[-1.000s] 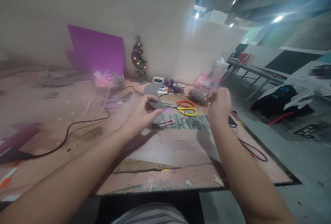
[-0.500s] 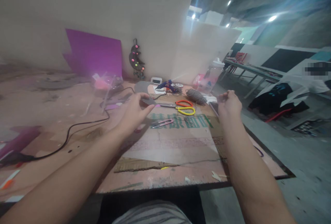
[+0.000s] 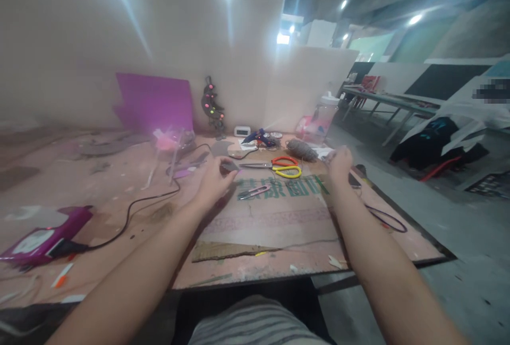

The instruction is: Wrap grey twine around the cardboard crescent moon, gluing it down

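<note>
My left hand [image 3: 215,181] pinches a grey crescent-shaped flat piece [image 3: 222,148] between thumb and fingers, partly hidden behind the hand. To the right, my right hand [image 3: 340,168] is raised over the table with its fingers drawn together; whatever they hold is too blurred to make out. Between the hands lie scissors [image 3: 257,165] with one red and one yellow handle. Nearer me are small pink-handled thread snips [image 3: 255,192]. A ball of grey yarn [image 3: 302,149] rests just left of my right hand, with a loose strand near the scissors.
Behind stand a glue gun [image 3: 258,136], a small white clock [image 3: 242,131], a decorated dark moon ornament [image 3: 207,101], a purple board [image 3: 157,103] and a clear jar [image 3: 327,114]. At left, a black cord runs from a purple box [image 3: 71,225]. The table's right edge borders the floor.
My right hand moved from beside the yarn ball out to the right, then slightly back left. My left hand keeps the grey piece, which shifted left. The camera view tilted up a little.
</note>
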Action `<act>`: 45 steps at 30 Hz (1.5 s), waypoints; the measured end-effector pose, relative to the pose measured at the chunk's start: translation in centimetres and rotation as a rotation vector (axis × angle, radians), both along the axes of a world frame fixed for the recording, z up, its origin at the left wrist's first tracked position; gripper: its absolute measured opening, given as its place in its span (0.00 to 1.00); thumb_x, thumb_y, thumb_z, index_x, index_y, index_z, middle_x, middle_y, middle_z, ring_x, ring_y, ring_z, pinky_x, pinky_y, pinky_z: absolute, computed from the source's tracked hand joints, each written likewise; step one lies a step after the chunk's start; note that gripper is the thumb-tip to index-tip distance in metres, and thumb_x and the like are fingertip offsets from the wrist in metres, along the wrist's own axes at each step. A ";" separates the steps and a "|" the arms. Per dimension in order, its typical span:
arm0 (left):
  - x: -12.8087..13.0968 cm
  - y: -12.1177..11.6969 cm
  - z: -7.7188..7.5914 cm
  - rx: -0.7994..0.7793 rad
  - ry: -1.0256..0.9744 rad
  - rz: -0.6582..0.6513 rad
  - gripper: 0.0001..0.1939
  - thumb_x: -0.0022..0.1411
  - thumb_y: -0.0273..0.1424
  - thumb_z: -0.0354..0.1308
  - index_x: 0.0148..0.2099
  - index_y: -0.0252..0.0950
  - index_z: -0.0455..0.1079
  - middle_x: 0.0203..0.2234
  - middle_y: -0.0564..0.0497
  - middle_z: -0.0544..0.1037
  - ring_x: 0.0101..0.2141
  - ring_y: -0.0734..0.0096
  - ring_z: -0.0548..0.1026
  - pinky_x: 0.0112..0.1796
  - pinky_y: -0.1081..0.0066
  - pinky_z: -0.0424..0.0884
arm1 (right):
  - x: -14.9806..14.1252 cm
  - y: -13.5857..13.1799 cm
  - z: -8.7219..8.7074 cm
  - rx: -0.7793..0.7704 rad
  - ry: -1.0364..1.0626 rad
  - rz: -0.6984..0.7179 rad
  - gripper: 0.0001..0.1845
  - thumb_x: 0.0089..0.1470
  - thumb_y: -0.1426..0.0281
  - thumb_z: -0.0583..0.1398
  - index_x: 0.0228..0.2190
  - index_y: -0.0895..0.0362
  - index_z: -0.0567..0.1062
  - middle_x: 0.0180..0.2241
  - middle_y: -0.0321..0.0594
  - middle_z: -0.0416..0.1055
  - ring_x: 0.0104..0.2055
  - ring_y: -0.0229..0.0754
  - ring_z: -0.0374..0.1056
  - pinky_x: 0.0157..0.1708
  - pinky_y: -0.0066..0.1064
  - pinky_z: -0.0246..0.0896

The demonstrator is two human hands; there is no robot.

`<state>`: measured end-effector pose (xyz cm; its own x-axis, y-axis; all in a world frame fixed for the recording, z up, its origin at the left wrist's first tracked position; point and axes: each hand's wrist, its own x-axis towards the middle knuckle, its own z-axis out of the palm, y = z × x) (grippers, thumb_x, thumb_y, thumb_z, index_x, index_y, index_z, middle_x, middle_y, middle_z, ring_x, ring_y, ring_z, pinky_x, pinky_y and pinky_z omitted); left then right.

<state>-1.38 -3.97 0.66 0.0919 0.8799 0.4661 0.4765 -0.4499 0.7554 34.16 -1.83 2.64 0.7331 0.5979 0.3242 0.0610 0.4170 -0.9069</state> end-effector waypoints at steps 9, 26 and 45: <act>0.0 0.1 -1.0 -0.042 -0.006 -0.021 0.12 0.61 0.36 0.55 0.46 0.36 0.66 0.38 0.48 0.73 0.35 0.66 0.71 0.40 0.66 0.67 | -3.9 -0.7 -2.9 -0.203 -0.605 -0.028 0.10 0.55 0.62 0.58 0.27 0.54 0.69 0.27 0.40 0.70 0.32 0.44 0.63 0.36 0.33 0.55; 2.0 3.6 -2.9 -0.199 -0.168 -0.102 0.11 0.65 0.37 0.52 0.45 0.38 0.67 0.35 0.50 0.73 0.37 0.66 0.72 0.40 0.68 0.68 | -9.0 0.8 -4.4 -0.193 -0.910 0.455 0.14 0.63 0.63 0.51 0.27 0.55 0.68 0.23 0.34 0.67 0.27 0.39 0.64 0.28 0.28 0.55; 2.5 3.1 -2.6 -0.304 -0.273 -0.161 0.21 0.65 0.34 0.54 0.58 0.38 0.61 0.33 0.53 0.67 0.31 0.71 0.65 0.34 0.73 0.63 | -9.0 0.1 -4.0 -0.292 -0.883 0.602 0.15 0.62 0.62 0.53 0.25 0.55 0.65 0.23 0.34 0.66 0.26 0.38 0.63 0.28 0.29 0.56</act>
